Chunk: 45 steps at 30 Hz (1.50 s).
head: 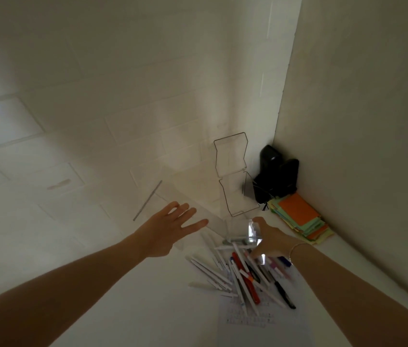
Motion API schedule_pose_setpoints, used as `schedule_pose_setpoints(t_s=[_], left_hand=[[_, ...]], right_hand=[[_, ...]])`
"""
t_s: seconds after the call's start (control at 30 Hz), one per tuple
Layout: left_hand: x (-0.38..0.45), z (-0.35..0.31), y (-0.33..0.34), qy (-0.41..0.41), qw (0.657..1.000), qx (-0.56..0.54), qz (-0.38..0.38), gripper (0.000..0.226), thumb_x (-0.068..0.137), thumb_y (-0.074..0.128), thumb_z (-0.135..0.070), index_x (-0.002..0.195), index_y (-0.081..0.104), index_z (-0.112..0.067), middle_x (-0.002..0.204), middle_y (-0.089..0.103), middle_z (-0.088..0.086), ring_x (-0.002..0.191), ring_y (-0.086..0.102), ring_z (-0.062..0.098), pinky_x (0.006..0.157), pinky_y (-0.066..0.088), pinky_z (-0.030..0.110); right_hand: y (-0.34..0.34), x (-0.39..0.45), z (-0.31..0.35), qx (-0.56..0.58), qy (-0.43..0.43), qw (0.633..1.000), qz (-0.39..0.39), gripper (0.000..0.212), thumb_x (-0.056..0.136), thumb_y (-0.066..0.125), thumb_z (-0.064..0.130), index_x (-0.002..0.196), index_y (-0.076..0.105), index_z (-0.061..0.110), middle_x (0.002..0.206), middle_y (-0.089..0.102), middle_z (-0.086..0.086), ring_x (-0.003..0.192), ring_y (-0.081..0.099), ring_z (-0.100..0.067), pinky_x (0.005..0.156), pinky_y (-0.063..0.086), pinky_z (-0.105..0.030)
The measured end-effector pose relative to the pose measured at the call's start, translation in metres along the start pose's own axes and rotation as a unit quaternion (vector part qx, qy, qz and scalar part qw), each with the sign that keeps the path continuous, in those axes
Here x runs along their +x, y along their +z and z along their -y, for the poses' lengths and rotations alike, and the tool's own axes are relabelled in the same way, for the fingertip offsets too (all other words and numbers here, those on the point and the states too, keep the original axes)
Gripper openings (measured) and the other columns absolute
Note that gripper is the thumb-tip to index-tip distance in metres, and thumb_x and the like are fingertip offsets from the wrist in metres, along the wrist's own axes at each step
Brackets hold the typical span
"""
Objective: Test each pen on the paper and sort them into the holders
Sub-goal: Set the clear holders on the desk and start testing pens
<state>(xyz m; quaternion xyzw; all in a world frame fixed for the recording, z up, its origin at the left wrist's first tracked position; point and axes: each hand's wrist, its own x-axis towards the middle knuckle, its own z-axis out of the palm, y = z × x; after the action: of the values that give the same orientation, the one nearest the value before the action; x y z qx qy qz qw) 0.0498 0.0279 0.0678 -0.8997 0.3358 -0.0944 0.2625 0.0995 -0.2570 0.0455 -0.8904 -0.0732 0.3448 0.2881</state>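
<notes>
Clear holder point(244, 232) blurs right hand's point(273, 242) closed grip; left hand point(165, 230) spread open.

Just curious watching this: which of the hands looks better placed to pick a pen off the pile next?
The right hand, probably. It already rests at the top of the pen pile, touching a clear holder. The left hand hovers open off to the side, away from the pens.

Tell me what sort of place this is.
Probably a desk in an office or study corner. A pile of pens lies on a sheet of paper, a stack of coloured sticky notes sits by the wall, and a clear plastic holder stands behind.
</notes>
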Motion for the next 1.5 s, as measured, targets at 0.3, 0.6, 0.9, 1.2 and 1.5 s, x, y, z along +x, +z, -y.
schedule_pose_setpoints(t_s=[0.3,0.6,0.9,1.2,1.5], left_hand=[[-0.021,-0.001,0.007,-0.228,0.95,-0.202,-0.074,0.108,0.049,0.068,-0.06,0.14,0.031,-0.014,0.122,0.054,0.008,0.109,0.051,0.028,0.092,0.035,0.039],[-0.002,-0.024,-0.008,-0.421,0.778,-0.448,-0.13,0.112,0.051,0.075,-0.067,0.139,0.024,-0.019,0.122,0.047,-0.009,0.105,0.048,0.005,0.085,0.044,0.024],[-0.014,-0.014,0.01,-0.401,0.711,-0.566,-0.111,0.11,0.049,0.078,-0.063,0.135,0.022,-0.024,0.125,0.046,-0.01,0.108,0.052,0.008,0.09,0.046,0.026],[-0.013,0.006,0.052,-0.452,0.705,-0.544,0.04,0.11,0.057,0.082,-0.023,0.141,0.011,-0.014,0.124,0.053,0.006,0.11,0.057,0.026,0.084,0.053,0.042],[-0.013,0.006,0.085,-0.493,0.652,-0.563,0.118,0.1,0.066,0.078,-0.008,0.138,0.008,-0.012,0.111,0.061,0.012,0.099,0.062,0.029,0.08,0.054,0.038]], right_hand=[[-0.04,-0.027,0.082,0.061,-0.002,0.998,0.007,0.083,0.073,0.08,0.028,0.137,0.032,0.005,0.102,0.064,-0.015,0.082,0.071,-0.023,0.071,0.06,-0.031],[-0.018,-0.034,0.141,0.02,-0.107,0.985,-0.131,0.099,0.08,0.047,0.071,0.148,0.004,0.013,0.139,0.044,-0.013,0.119,0.051,-0.029,0.096,0.047,-0.046],[-0.018,-0.011,0.134,0.404,-0.015,0.91,0.098,0.051,0.078,0.066,0.054,0.106,0.054,0.013,0.108,0.05,-0.012,0.092,0.054,-0.028,0.093,0.049,-0.044],[0.034,0.036,0.144,0.406,-0.054,0.908,0.094,0.008,0.087,0.06,0.02,0.095,0.059,0.016,0.105,0.061,-0.003,0.113,0.053,-0.026,0.108,0.037,-0.037],[0.047,0.066,0.155,0.254,-0.066,0.963,0.063,0.049,0.091,0.055,0.035,0.127,0.048,0.002,0.128,0.055,-0.013,0.118,0.052,-0.029,0.103,0.04,-0.04]])
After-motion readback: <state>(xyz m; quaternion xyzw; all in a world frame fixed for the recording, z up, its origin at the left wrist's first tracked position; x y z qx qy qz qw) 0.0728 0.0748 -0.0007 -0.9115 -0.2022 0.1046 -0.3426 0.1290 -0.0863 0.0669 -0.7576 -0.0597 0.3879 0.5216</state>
